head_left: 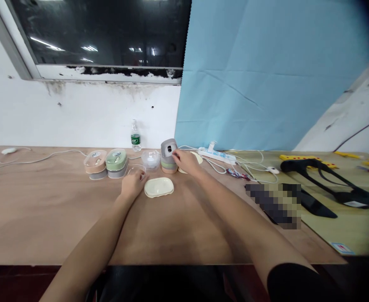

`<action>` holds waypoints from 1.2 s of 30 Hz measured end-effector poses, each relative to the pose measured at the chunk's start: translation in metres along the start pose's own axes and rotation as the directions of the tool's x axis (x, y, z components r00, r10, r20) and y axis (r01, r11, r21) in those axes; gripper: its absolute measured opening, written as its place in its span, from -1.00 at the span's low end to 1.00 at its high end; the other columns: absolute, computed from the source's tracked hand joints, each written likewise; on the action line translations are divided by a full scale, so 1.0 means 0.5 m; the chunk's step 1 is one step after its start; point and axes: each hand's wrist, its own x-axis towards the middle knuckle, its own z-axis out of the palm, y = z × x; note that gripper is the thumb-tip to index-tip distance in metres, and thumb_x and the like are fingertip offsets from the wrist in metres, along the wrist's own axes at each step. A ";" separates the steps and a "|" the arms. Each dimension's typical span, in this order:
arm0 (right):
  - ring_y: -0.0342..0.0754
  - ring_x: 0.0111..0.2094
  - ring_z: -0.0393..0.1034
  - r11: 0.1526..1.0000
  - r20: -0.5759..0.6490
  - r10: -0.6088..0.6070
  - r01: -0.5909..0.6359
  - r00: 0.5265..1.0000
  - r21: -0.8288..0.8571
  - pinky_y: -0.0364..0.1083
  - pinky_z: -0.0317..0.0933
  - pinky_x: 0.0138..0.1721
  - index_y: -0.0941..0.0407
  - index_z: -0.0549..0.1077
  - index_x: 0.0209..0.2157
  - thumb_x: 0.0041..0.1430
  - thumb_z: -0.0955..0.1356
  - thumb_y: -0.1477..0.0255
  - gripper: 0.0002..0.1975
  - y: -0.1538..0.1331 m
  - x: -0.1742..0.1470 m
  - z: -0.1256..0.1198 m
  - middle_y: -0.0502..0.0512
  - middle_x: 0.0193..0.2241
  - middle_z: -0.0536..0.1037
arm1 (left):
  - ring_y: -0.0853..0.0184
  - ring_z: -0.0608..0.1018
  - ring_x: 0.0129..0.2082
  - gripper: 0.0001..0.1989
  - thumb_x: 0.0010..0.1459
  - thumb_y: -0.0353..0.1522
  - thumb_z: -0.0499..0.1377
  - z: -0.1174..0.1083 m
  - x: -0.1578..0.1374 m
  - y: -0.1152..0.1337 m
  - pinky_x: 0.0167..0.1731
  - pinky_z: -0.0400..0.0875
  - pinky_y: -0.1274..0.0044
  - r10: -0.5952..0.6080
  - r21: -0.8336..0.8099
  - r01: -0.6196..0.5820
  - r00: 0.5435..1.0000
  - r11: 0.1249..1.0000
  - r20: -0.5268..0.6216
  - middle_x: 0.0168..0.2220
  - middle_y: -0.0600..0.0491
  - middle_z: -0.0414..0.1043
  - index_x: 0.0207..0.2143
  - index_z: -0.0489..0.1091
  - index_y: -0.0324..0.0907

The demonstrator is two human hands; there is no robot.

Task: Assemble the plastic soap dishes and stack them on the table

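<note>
From my remote seat, the left hand (132, 183) sits at ten o'clock of the cream tray (159, 187) (its grip I cannot tell); at one, the right hand's (184, 161) fingers pinch the grey piece (168, 147), presumably keeping it tilted atop the stack (169, 167).

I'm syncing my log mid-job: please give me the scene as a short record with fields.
Right hand: fingers at the right edge of a tilted gray plastic piece; grip unclear
Under that piece: rounded plastic stack, green over peach
Left hand: at a clear, thin-rimmed plastic piece; grip unclear
Nearer the camera: cream rounded-rectangular tray
Farther left: rounded pink-over-gray container stack, green-over-gray container stack
By the wall: clear plastic bottle with green label
</note>
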 end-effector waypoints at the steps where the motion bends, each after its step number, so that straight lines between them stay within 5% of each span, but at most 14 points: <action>1: 0.00 -0.23 0.38 1.000 -0.010 -0.015 0.015 1.000 0.003 -0.13 0.07 -0.29 0.08 0.41 -0.09 0.29 0.18 0.33 -0.74 0.000 -0.001 0.002 0.13 -0.24 0.55 | 0.26 0.51 -0.33 -0.70 0.17 -0.12 0.06 0.003 0.002 0.002 -0.39 0.26 0.54 0.002 0.015 -0.003 1.000 1.000 0.016 -0.35 0.01 0.50 -0.22 0.43 -0.10; 7: 0.00 -0.28 0.36 0.998 -0.135 -0.026 0.034 0.990 0.058 -0.12 0.06 -0.33 0.10 0.38 -0.18 0.31 0.15 0.37 -0.77 0.001 -0.016 0.006 0.14 -0.26 0.53 | 0.21 0.52 -0.30 -0.73 0.15 -0.14 0.10 0.023 0.006 0.013 -0.33 0.32 0.48 0.053 0.004 -0.054 0.998 0.999 0.022 -0.33 0.00 0.52 -0.27 0.45 -0.10; 13: -0.01 -0.26 0.35 0.952 -0.334 -0.039 0.136 0.942 0.273 -0.09 0.16 -0.25 0.10 0.36 -0.22 0.30 0.15 0.36 -0.80 -0.016 -0.076 0.004 0.13 -0.29 0.49 | 0.30 0.53 -0.30 -0.65 0.22 -0.15 0.04 0.016 -0.004 0.007 -0.25 0.37 0.48 0.125 -0.211 -0.161 0.976 0.964 -0.177 -0.20 -0.01 0.50 -0.05 0.35 -0.14; 17: -0.06 -0.34 0.35 0.843 -0.309 -0.135 0.273 0.942 0.464 -0.10 0.20 -0.30 0.08 0.34 -0.28 0.28 0.18 0.38 -0.85 -0.053 -0.162 0.025 0.09 -0.37 0.47 | 0.32 0.52 -0.23 -0.36 0.15 -0.20 0.12 0.003 -0.009 0.000 -0.24 0.42 0.46 0.116 -0.365 -0.221 0.951 0.904 -0.287 0.04 -0.08 0.37 0.23 0.00 -0.14; 20: -0.08 -0.38 0.34 0.764 -0.235 -0.197 0.299 0.952 0.572 -0.11 0.21 -0.32 0.09 0.33 -0.29 0.27 0.20 0.37 -0.87 -0.076 -0.210 0.048 0.06 -0.41 0.45 | 0.23 0.47 -0.03 -0.34 0.12 -0.23 0.14 -0.004 -0.009 -0.006 -0.11 0.40 0.40 0.216 -0.393 -0.320 0.934 0.862 -0.286 0.13 -0.13 0.27 0.24 0.00 -0.15; 23: -0.11 -0.43 0.32 0.700 -0.190 -0.120 0.219 0.974 0.680 -0.11 0.22 -0.35 0.10 0.32 -0.27 0.27 0.20 0.32 -0.84 -0.087 -0.225 0.063 0.04 -0.43 0.42 | 0.19 0.42 0.06 -0.56 0.13 -0.27 0.12 -0.013 -0.007 -0.013 0.00 0.34 0.37 0.296 -0.379 -0.377 0.921 0.845 -0.255 0.08 -0.08 0.34 0.07 0.24 -0.14; 26: -0.10 -0.42 0.33 0.628 -0.142 0.031 0.092 0.989 0.773 -0.12 0.24 -0.38 0.10 0.30 -0.14 0.27 0.19 0.22 -0.73 -0.084 -0.219 0.066 0.08 -0.36 0.44 | 0.21 0.52 -0.12 -0.67 0.10 -0.24 0.14 -0.029 -0.010 -0.015 -0.14 0.40 0.42 0.255 -0.304 -0.292 0.954 0.907 -0.156 -0.10 -0.01 0.48 -0.08 0.35 -0.12; 32: -0.03 -0.27 0.39 0.685 0.024 0.092 -0.080 0.996 0.724 -0.09 0.26 -0.26 0.10 0.30 0.04 0.24 0.20 0.15 -0.56 -0.061 -0.200 0.055 0.14 -0.23 0.49 | 0.23 0.55 -0.32 -0.51 0.12 -0.02 0.07 -0.047 -0.019 0.005 -0.30 0.38 0.49 0.053 -0.282 -0.054 0.999 0.958 -0.010 -0.27 0.00 0.53 -0.03 0.33 -0.15; 36: -0.09 -0.40 0.37 0.694 0.095 0.103 -0.140 0.990 0.706 -0.15 0.21 -0.36 0.13 0.39 -0.12 0.26 0.16 0.14 -0.60 -0.042 -0.191 0.059 0.07 -0.38 0.51 | 0.21 0.55 -0.27 -0.49 0.17 0.03 -0.04 -0.026 -0.019 0.016 -0.29 0.36 0.49 0.032 -0.290 0.014 0.988 0.957 0.152 -0.25 -0.03 0.53 -0.09 0.39 -0.14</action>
